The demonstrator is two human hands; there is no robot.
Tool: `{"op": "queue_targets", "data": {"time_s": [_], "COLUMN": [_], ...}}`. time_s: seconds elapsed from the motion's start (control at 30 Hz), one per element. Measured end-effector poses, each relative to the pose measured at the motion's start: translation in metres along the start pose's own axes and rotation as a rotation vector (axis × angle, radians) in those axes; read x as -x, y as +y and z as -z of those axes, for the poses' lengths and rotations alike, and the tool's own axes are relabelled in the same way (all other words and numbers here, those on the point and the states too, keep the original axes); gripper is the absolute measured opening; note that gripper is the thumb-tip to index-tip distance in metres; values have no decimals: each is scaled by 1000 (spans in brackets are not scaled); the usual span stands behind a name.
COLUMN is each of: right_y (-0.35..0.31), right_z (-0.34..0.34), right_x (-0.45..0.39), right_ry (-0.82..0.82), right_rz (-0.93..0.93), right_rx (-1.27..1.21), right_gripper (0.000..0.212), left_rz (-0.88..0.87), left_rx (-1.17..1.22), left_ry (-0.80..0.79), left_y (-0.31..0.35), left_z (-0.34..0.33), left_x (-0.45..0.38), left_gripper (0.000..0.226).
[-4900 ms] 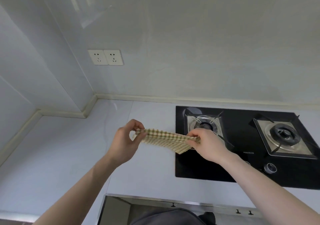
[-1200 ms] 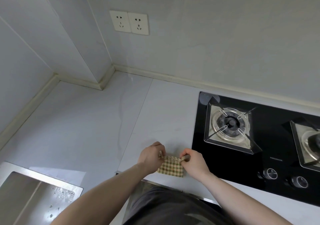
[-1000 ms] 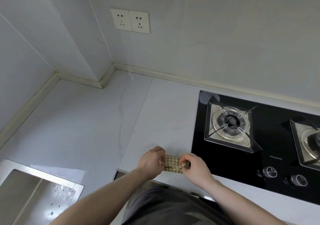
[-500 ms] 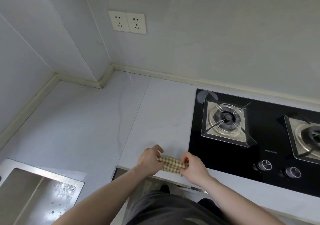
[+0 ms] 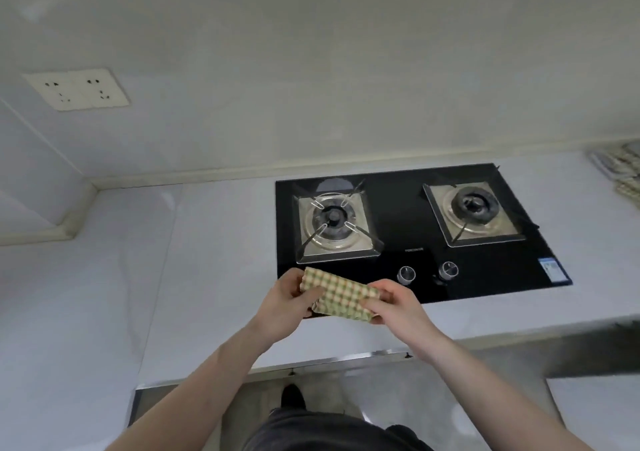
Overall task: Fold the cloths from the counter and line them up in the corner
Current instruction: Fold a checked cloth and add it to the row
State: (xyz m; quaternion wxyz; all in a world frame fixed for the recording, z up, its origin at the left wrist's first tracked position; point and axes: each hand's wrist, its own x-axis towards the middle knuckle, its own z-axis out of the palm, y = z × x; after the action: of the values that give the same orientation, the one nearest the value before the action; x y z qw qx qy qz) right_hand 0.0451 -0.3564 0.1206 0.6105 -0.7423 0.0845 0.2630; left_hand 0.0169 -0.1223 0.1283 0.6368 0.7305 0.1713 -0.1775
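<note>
Checked cloth (image 5: 337,296), folded small, pinched at its ends by left hand (image 5: 282,303) and right hand (image 5: 398,306) above surface (image 5: 207,277) front edge; more cloths (image 5: 623,170) cut off at right.

You get one wide-angle view, worn on your head, looking forward and down at the counter (image 5: 214,277) from close above. The wall fills 12 o'clock, the hob (image 5: 415,228) sits just past centre toward 1 o'clock, the counter's corner lies at 9 o'clock, and your forearms enter from 6 o'clock.
</note>
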Motion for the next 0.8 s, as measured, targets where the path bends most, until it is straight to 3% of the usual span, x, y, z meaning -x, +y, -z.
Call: {"op": "queue_targets", "data": {"time_s": [0.43, 0.8], "right_y": [47, 79], "right_z": [255, 394], "right_x": [113, 149], "right_ry": [346, 569], "right_rz": [66, 70], "right_rx": [-241, -309], "right_gripper": [19, 17], "left_rz": [-126, -258], "left_rx": [-172, -390], "left_ry": [-270, -417], "left_y": [108, 159], "left_z": [-270, -435], "left_x": [-2, -40], "left_gripper": [21, 16]}}
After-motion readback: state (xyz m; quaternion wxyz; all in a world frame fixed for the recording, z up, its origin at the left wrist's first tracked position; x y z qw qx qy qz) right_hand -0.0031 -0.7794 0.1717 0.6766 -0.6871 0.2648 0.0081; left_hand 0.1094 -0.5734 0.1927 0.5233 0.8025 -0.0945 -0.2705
